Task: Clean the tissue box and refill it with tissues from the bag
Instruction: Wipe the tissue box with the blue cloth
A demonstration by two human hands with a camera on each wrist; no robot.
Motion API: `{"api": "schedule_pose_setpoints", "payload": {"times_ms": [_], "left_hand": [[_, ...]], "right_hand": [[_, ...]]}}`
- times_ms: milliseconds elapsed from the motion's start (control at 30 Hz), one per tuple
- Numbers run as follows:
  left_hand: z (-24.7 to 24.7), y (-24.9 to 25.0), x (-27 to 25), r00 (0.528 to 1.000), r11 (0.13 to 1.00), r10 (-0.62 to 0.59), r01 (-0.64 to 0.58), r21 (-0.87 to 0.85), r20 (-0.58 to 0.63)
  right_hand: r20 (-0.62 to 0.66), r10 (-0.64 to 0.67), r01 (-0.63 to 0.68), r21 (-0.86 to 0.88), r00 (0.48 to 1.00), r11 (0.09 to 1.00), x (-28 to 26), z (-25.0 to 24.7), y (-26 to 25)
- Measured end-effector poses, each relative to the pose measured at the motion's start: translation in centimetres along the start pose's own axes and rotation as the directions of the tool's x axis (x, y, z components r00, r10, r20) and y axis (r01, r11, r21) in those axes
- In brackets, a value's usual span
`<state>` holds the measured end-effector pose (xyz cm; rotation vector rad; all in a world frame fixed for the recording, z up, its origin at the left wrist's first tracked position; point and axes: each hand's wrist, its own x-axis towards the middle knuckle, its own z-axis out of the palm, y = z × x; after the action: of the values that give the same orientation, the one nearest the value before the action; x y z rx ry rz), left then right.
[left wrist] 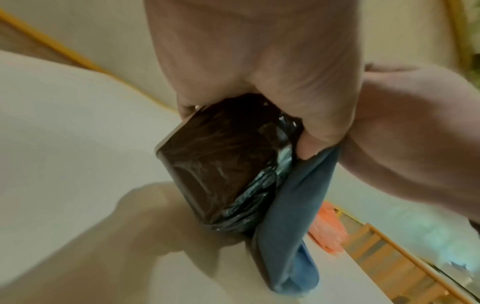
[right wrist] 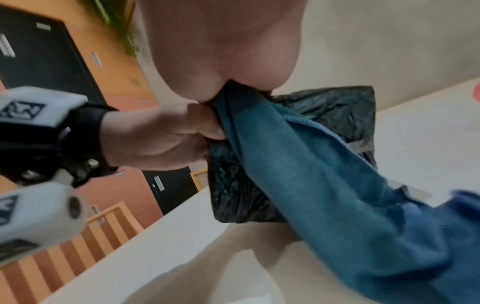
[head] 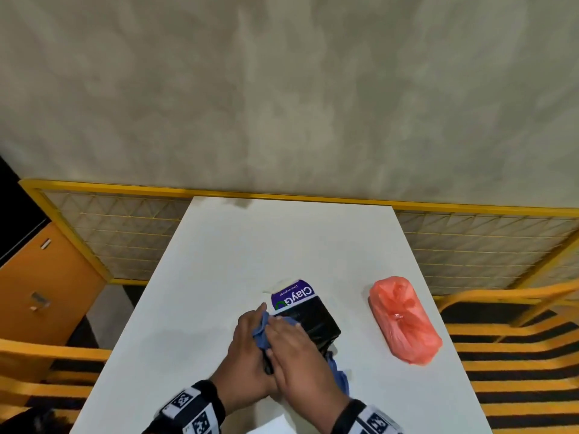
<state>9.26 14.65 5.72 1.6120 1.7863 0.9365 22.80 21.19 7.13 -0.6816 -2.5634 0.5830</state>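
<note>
Tissue box (head: 308, 321), wrapped in black plastic, stands at the near centre of the white tabletop (head: 219, 261), its long axis running away from the person. Left hand (head: 247, 349) grips its near-left side. Right hand (head: 297, 349) lies on top, fingers (head: 282, 327) pressing a blue cloth (head: 260, 332) onto it. Orange bag (head: 404, 317) lies well apart to the right, nearer the right hand, with open tabletop between.

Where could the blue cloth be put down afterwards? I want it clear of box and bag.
Bare white table lies left of the tissue box, and behind it toward the yellow rail. A narrower strip separates the box from the orange bag. It is crowded at the box, where both hands and the blue cloth meet.
</note>
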Motion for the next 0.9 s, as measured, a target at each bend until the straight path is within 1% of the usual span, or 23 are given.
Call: {"api": "schedule_pose_setpoints", "payload": {"times_ms": [33,100,167,233,300,367,467,533,567,600,633,667,700,733,767,800,833,867,900], "left_hand": [[0.1,-0.5,-0.3,1.000,1.000,-0.028,0.028,0.009,-0.009],[0.3,-0.7,-0.5,0.999,0.996,-0.051,0.052,0.070,-0.015],[0.4,-0.3,-0.5,0.997,0.989,-0.073,0.074,0.127,-0.007],[0.5,0.0,-0.3,0.997,0.985,-0.076,0.078,0.154,-0.019],[0.5,0.1,-0.2,0.998,0.984,-0.067,0.069,0.167,-0.017],[0.3,0.1,-0.1,0.998,0.982,-0.067,0.067,0.175,-0.008],[0.3,0.1,0.0,0.997,0.980,-0.080,0.078,0.183,0.004],[0.3,0.0,-0.1,0.996,0.980,-0.092,0.091,0.176,0.000],[0.3,0.0,-0.2,0.996,0.981,-0.088,0.088,0.173,-0.005],[0.3,0.0,-0.1,0.996,0.982,-0.086,0.087,0.169,-0.011],[0.3,0.0,-0.2,0.997,0.982,-0.079,0.081,0.169,-0.020],[0.3,0.0,-0.2,0.997,0.983,-0.074,0.077,0.168,-0.026],[0.4,0.0,-0.1,0.998,0.984,-0.048,0.054,0.171,-0.034],[0.4,0.0,0.0,0.999,0.986,-0.018,0.025,0.162,-0.042],[0.4,0.0,0.0,0.999,0.990,0.014,-0.007,0.139,-0.049],[0.4,0.1,0.1,0.998,0.994,0.031,-0.026,0.109,-0.047],[0.4,0.0,0.0,0.998,0.995,0.042,-0.037,0.095,-0.049],[0.4,-0.2,-0.2,0.998,0.995,0.040,-0.035,0.097,-0.054],[0.4,-0.4,-0.3,0.998,0.993,0.027,-0.020,0.114,-0.057]], "right_hand": [[0.017,0.003,-0.001,-0.070,1.000,0.998,0.1,0.5,0.6],[0.026,0.077,-0.072,-0.144,0.997,0.987,0.1,0.5,2.6],[0.035,0.173,-0.166,-0.138,0.984,0.976,0.2,0.1,5.4],[0.050,0.224,-0.215,-0.137,0.973,0.967,0.3,-0.7,8.0],[0.049,0.289,-0.287,-0.051,0.956,0.957,0.3,-1.6,9.7],[0.008,0.366,-0.366,0.076,0.931,0.928,0.2,-2.2,10.4],[-0.011,0.508,-0.486,0.269,0.862,0.831,0.2,-2.8,10.6],[-0.071,0.580,-0.493,0.450,0.812,0.745,0.6,-3.6,10.1],[-0.135,0.594,-0.467,0.492,0.793,0.735,0.8,-4.2,9.6],[-0.192,0.587,-0.440,0.493,0.787,0.751,0.9,-4.8,8.8],[-0.235,0.538,-0.389,0.471,0.809,0.791,0.9,-5.3,7.6],[-0.252,0.455,-0.314,0.446,0.854,0.838,0.9,-5.3,6.1],[-0.251,0.331,-0.222,0.381,0.909,0.897,0.9,-5.0,4.5],[-0.231,0.193,-0.122,0.292,0.954,0.949,0.7,-4.2,3.2],[-0.167,0.064,-0.039,0.149,0.984,0.988,0.5,-3.0,2.3],[-0.095,-0.033,0.034,0.017,0.995,0.999,0.2,-1.7,1.9],[-0.026,-0.079,0.077,-0.074,0.996,0.994,-0.1,-0.5,2.1],[0.016,-0.065,0.066,-0.109,0.998,0.992,-0.3,0.4,2.8],[0.028,-0.019,0.022,-0.111,0.999,0.994,-0.4,0.7,3.4]]}}
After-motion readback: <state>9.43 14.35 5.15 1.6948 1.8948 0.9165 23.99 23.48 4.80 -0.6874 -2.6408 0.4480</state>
